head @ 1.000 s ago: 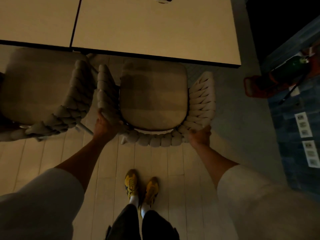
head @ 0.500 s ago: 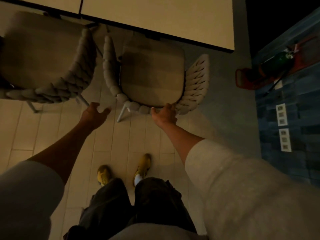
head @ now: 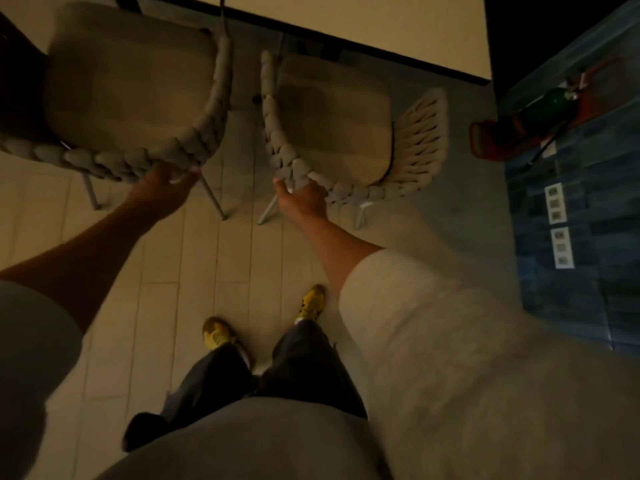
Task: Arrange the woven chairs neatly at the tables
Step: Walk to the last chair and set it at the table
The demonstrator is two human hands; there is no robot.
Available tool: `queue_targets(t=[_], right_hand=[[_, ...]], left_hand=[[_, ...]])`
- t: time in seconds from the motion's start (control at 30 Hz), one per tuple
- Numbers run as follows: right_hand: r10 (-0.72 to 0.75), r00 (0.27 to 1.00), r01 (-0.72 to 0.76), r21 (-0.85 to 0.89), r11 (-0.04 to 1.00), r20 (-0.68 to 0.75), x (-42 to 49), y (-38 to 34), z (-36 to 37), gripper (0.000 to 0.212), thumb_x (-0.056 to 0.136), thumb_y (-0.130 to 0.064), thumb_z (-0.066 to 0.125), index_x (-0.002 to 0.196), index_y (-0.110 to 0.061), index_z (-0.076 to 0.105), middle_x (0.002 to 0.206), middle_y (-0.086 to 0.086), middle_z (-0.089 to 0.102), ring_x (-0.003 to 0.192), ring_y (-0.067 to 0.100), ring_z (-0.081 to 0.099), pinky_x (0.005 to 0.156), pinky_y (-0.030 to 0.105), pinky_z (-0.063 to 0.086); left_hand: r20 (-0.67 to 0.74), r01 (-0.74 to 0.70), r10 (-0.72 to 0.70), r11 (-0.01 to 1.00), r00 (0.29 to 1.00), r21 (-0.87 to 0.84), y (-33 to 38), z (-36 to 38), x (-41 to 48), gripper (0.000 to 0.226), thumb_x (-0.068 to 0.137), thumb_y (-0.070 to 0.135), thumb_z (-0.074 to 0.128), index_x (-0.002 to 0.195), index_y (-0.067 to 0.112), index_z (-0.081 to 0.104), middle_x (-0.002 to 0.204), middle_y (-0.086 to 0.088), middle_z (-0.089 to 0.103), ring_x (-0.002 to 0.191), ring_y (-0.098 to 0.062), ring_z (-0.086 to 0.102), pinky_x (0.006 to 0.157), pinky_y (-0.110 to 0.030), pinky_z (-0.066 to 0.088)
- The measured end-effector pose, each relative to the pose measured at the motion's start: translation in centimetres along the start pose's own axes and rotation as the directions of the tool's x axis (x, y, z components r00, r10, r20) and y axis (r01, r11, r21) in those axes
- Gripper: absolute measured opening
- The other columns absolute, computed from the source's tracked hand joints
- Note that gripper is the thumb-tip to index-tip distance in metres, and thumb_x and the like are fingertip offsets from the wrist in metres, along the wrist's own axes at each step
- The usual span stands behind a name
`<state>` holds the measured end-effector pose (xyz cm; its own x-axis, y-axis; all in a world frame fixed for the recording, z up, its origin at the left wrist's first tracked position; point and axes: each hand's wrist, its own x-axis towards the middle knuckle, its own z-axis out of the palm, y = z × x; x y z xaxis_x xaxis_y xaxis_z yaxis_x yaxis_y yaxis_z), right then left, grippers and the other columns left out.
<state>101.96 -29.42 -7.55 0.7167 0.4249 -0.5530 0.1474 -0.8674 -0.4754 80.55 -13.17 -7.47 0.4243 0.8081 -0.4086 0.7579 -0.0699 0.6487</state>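
While both arms reach forward, the right grip (head: 303, 199) is curled round the braided back rim of the right woven chair (head: 332, 112), holding it at the rim's near-left corner. That chair's seat lies straight ahead of this grip. Its front edge comes up to the dark edge of the pale surface (head: 381, 26) beyond, and its woven side flares away to the grip's right. Off to the left, the left grip (head: 162, 188) meets the back rim of the left woven chair (head: 128, 74) at its near-right corner. The fingertips vanish under the braid in blur, so I cannot tell whether they close round it or only press. That chair's seat spreads ahead and to the left of the left grip. The two chairs stand side by side, apart, with a strip of floor (head: 194, 265) between them, ahead of the gap between the two grips. Behind both grips, yellow shoes (head: 216, 336) stand on the pale planks. Well to the right of the right grip, a green fire extinguisher (head: 550, 105) sits in a red stand by a blue wall (head: 588, 188)
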Motion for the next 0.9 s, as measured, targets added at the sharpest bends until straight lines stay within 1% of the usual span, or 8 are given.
queue_targets(t=[0.13, 0.23, 0.33, 0.47, 0.53, 0.63, 0.7, 0.9], right_hand=[[0.020, 1.000, -0.020, 0.019, 1.000, 0.004, -2.0, -2.8, 2.6, 0.104, 0.091, -0.074, 0.055, 0.163, -0.006, 0.024, 0.167, 0.016, 0.029, 0.149, 0.039, 0.038, 0.118, 0.054, 0.039], [0.051, 0.999, -0.050, 0.038, 0.998, -0.019, -1.7, -3.9, 3.1, 0.103, 0.091, -0.075, 0.054, 0.162, -0.006, 0.025, 0.165, 0.017, 0.031, 0.147, 0.040, 0.040, 0.116, 0.054, 0.041], [0.060, 0.997, -0.058, 0.048, 0.997, -0.043, -0.2, -5.7, 3.9, 0.104, 0.087, -0.078, 0.056, 0.159, -0.006, 0.034, 0.159, 0.017, 0.041, 0.142, 0.039, 0.047, 0.114, 0.051, 0.045], [0.037, 0.997, -0.035, 0.032, 0.999, -0.064, 3.3, -9.5, 3.3, 0.097, 0.083, -0.080, 0.059, 0.149, -0.008, 0.053, 0.148, 0.015, 0.056, 0.131, 0.035, 0.059, 0.105, 0.040, 0.052], [0.051, 0.997, -0.048, 0.053, 0.997, -0.051, 4.4, -12.1, 2.4, 0.092, 0.085, -0.077, 0.061, 0.145, -0.008, 0.056, 0.145, 0.016, 0.059, 0.127, 0.034, 0.062, 0.104, 0.039, 0.054], [0.014, 0.999, -0.012, 0.043, 0.999, -0.038, 5.9, -15.3, 2.2, 0.081, 0.093, -0.069, 0.060, 0.147, -0.009, 0.053, 0.148, 0.015, 0.057, 0.132, 0.034, 0.058, 0.108, 0.039, 0.050], [0.006, 1.000, -0.005, 0.030, 1.000, -0.011, 6.4, -17.3, 3.0, 0.087, 0.093, -0.071, 0.057, 0.154, -0.009, 0.045, 0.156, 0.015, 0.049, 0.140, 0.034, 0.051, 0.113, 0.037, 0.044], [0.051, 0.998, -0.052, 0.025, 0.998, 0.044, 5.9, -21.2, 5.7, 0.101, 0.094, -0.075, 0.052, 0.162, -0.005, 0.028, 0.167, 0.014, 0.034, 0.150, 0.034, 0.040, 0.117, 0.038, 0.038]], left_hand=[[-0.017, 0.024, -0.025, 0.999, 1.000, -0.047, -4.6, -3.2, 3.0, 0.089, 0.077, 0.092, 0.046, 0.116, 0.016, 0.069, 0.118, -0.011, 0.071, 0.113, -0.031, 0.067, 0.099, -0.046, 0.053], [-0.047, 0.055, -0.057, 0.997, 0.997, -0.055, -1.5, -6.0, 0.9, 0.070, 0.091, 0.063, 0.059, 0.133, 0.007, 0.058, 0.130, -0.021, 0.062, 0.121, -0.036, 0.059, 0.100, -0.045, 0.046], [-0.071, 0.090, -0.092, 0.995, 0.993, -0.032, -2.1, -7.4, 2.1, 0.061, 0.099, 0.048, 0.062, 0.141, 0.005, 0.051, 0.126, -0.013, 0.052, 0.121, -0.029, 0.053, 0.096, -0.039, 0.041], [-0.093, 0.127, -0.130, 0.991, 0.987, -0.039, -3.4, -10.8, 4.6, 0.073, 0.094, 0.065, 0.058, 0.146, 0.015, 0.050, 0.144, -0.013, 0.056, 0.129, -0.034, 0.055, 0.103, -0.040, 0.046], [-0.097, 0.169, -0.170, 0.985, 0.981, -0.024, -3.8, -12.6, 5.5, 0.072, 0.095, 0.066, 0.055, 0.148, 0.018, 0.048, 0.146, -0.013, 0.054, 0.120, -0.032, 0.059, 0.094, -0.037, 0.047], [-0.104, 0.182, -0.182, 0.983, 0.978, -0.011, -4.0, -14.6, 7.5, 0.075, 0.094, 0.069, 0.054, 0.150, 0.019, 0.046, 0.146, -0.014, 0.053, 0.123, -0.034, 0.058, 0.093, -0.040, 0.049], [-0.100, 0.188, -0.192, 0.981, 0.976, -0.041, -4.6, -15.8, 9.1, 0.078, 0.094, 0.069, 0.053, 0.151, 0.018, 0.045, 0.146, -0.015, 0.052, 0.126, -0.035, 0.057, 0.087, -0.039, 0.050], [-0.048, 0.163, -0.168, 0.981, 0.985, -0.101, -6.3, -18.3, 13.3, 0.081, 0.091, 0.072, 0.055, 0.149, 0.016, 0.048, 0.148, -0.013, 0.052, 0.133, -0.035, 0.052, 0.112, -0.048, 0.045]])
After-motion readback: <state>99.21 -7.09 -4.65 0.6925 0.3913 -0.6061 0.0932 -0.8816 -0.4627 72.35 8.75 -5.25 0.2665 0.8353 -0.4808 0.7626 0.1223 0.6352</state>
